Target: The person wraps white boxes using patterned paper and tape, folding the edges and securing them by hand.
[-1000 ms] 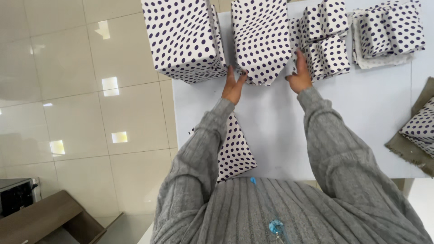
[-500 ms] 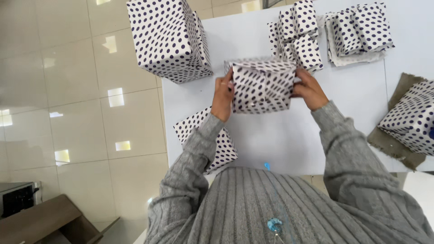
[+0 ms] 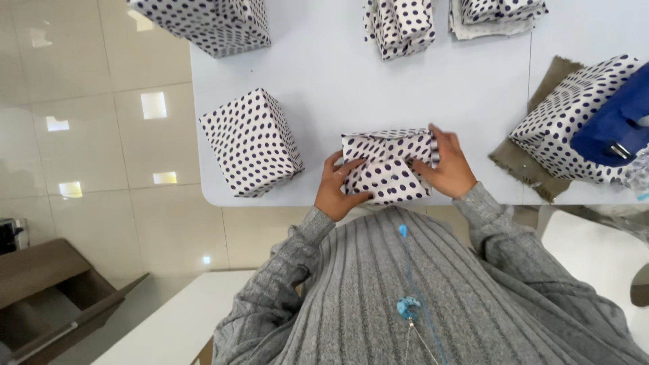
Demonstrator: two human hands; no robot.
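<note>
- Beyond the fingers point(image 3: 443, 145), bare tabletop point(image 3: 351, 81) runs open to the far stacks point(image 3: 399, 23).
- Left of the fingers, a dotted box point(image 3: 251, 143) blocks.
- Right, a cloth point(image 3: 531, 159) and larger dotted box point(image 3: 568, 122) crowd.

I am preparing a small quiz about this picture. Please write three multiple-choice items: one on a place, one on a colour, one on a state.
1. Where is the dotted box that both hands hold?
A. at the near edge of the table
B. on the floor
C. on top of the blue bag

2. What colour is the table top?
A. red
B. white
C. black

3. How do the hands meet that box?
A. both hover above it
B. only one touches it
C. one clasps each side

Answers:
1 A: the dotted box sits at the edge of the table, just before the person's chest.
2 B: the bare surface is white.
3 C: the left hand and right hand press on opposite sides.
</note>
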